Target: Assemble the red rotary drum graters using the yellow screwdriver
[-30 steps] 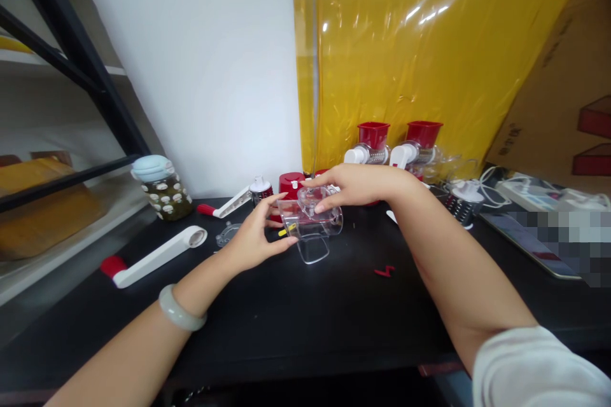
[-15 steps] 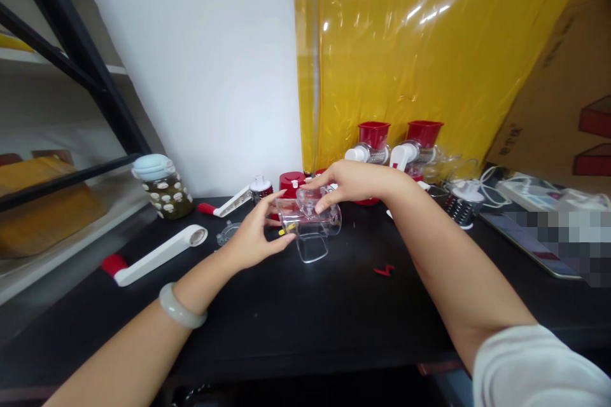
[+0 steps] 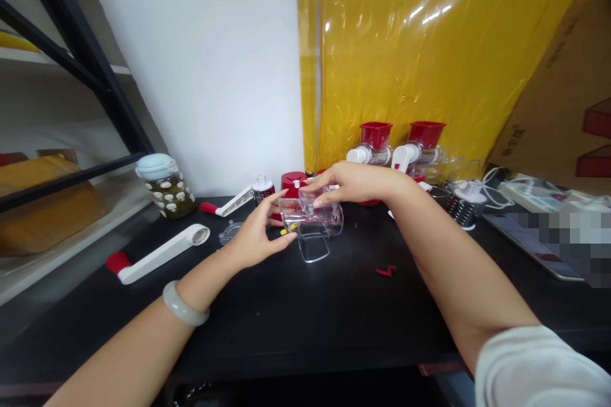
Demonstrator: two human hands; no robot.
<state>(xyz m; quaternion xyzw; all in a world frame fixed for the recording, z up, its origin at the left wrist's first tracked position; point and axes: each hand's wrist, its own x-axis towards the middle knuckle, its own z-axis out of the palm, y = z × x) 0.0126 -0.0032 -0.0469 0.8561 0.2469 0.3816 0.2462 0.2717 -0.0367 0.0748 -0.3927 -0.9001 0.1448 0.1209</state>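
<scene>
A clear plastic grater housing [image 3: 315, 229], a tube with a square chute, is between my hands over the black table. My left hand [image 3: 258, 232] grips its left end, thumb below and fingers behind. From above, my right hand [image 3: 337, 184] holds the round clear part on its top with thumb and fingers. Just behind stands a red base [image 3: 292, 184], partly covered by my hands. A small yellow piece [image 3: 289, 229] shows beside my left fingers. To the left of that hand lies a clear ring-shaped cover [image 3: 230, 233].
White cranks with red knobs [image 3: 165, 254] lie at left, near a lidded jar [image 3: 166, 187]. Grater drums [image 3: 465, 203] stand at right and behind. Two red-topped rotary graters [image 3: 377, 137] stand at the back. A red scrap [image 3: 386, 271] and a tablet [image 3: 529, 245] lie rightward.
The whole view has shifted slightly. Both hands keep the same hold on the clear housing, with hardly any movement.
</scene>
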